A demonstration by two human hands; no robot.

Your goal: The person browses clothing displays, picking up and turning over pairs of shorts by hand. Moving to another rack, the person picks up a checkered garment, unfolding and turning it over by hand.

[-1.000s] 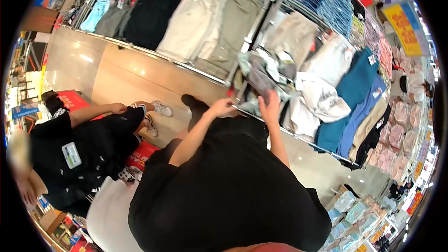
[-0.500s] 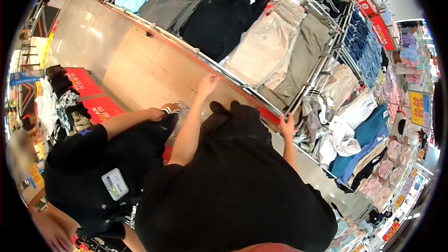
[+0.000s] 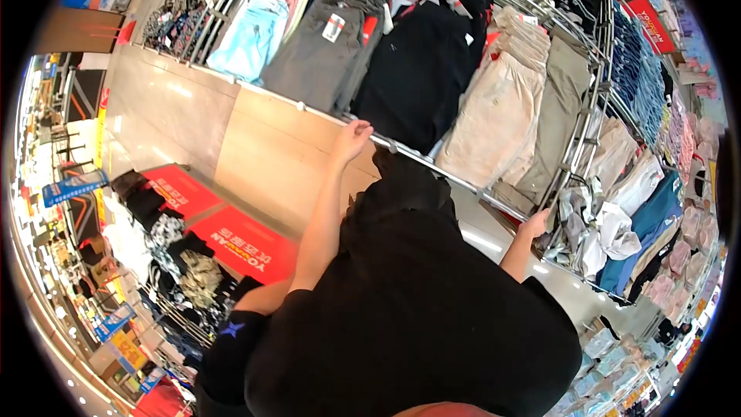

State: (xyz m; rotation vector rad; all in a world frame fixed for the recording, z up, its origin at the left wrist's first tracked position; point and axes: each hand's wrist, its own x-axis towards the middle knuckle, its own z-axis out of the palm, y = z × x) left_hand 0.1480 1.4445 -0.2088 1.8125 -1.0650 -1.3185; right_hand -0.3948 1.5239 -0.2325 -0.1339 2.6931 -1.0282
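From the middle of the view, the left hand (image 3: 355, 139) lies just off centre towards 12 o'clock, fingers bent, at the metal rail (image 3: 424, 160) edging the surface; whether it grips the rail or only rests there I cannot tell. The right hand (image 3: 535, 224) is at 4 o'clock, fingers curled by the rail's corner, its grip likewise unclear. Nearest the left are black trousers (image 3: 421, 69) at 1 o'clock, with grey trousers (image 3: 328, 50) between 11 and 12; beige trousers (image 3: 494, 120) lie at 2 o'clock, and crumpled pale garments (image 3: 617, 232) at 3, near the right. The folded trousers look soft, limp and fairly light singly, weightier as a stack, and hardly fragile; layers could slide out of line. Both hands under the near fold would support a stack best; a single pair is better pinched at its gathered waistband.
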